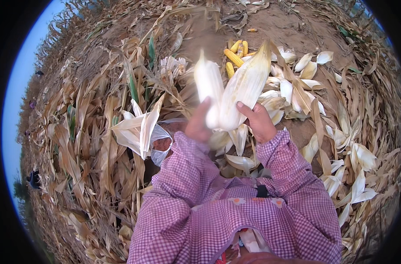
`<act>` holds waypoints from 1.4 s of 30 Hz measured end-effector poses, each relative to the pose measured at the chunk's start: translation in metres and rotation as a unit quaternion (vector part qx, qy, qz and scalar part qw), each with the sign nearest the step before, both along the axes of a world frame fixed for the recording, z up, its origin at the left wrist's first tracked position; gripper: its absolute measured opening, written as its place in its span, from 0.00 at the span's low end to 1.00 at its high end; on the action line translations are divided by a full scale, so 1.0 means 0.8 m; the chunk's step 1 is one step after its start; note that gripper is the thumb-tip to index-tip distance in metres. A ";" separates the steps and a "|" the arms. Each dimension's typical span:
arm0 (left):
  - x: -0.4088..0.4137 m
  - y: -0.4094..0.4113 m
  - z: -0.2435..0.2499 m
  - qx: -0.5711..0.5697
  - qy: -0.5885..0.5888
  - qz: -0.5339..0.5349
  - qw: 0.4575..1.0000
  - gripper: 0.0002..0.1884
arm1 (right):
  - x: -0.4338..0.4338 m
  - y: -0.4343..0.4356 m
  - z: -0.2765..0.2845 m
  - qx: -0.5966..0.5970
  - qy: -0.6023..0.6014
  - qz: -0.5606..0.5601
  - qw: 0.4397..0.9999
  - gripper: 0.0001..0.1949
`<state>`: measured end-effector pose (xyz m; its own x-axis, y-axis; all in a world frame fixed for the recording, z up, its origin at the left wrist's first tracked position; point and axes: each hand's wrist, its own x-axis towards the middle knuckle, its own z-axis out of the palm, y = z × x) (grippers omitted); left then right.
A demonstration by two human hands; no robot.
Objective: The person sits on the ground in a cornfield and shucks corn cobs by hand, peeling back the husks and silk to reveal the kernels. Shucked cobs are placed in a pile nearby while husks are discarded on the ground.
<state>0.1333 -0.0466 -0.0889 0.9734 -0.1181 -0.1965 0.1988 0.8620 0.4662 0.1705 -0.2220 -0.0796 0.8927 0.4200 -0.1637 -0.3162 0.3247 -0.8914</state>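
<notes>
My left hand (199,122), blurred, grips the lower side of a pale corn husk (209,79), which is blurred too. With its thumb on the front, my right hand (258,120) holds a second broad husk (248,87) whose tip points up and right. The two husks meet at their rounded lower ends, between my hands. Whether an ear is inside either one cannot be seen. Beyond the right husk, several bare yellow corn ears (233,58) lie on the soil, partly hidden by it.
Loose husks (286,90) lie to the right. At the left, a clear plastic bag (160,151) rests beside an opened husk (137,130). Dry corn stalks and leaves (101,145) cover much ground. Bare soil (286,26) shows ahead. A person (34,180) is far left.
</notes>
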 end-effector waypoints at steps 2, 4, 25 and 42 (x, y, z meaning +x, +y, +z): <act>0.000 0.000 0.002 0.030 0.007 0.006 0.999 0.34 | -0.005 0.006 -0.002 0.028 0.002 -0.018 0.999 0.20; 0.010 0.004 -0.005 0.102 -0.015 0.060 0.993 0.33 | -0.019 0.017 0.007 0.080 0.003 -0.040 0.996 0.20; 0.010 0.004 0.029 0.313 -0.100 0.059 0.943 0.38 | -0.009 -0.424 -0.010 0.005 0.037 -0.483 0.875 0.30; 0.002 -0.036 0.002 0.589 -0.183 0.040 0.786 0.40 | 0.035 0.019 -0.012 0.067 0.018 -0.066 0.995 0.30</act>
<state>0.1347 -0.0752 -0.0873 0.9854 0.0000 0.1705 -0.1668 -0.2078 0.9638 0.1985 -0.2066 -0.0894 0.9363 0.3190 -0.1470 -0.2935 0.4807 -0.8263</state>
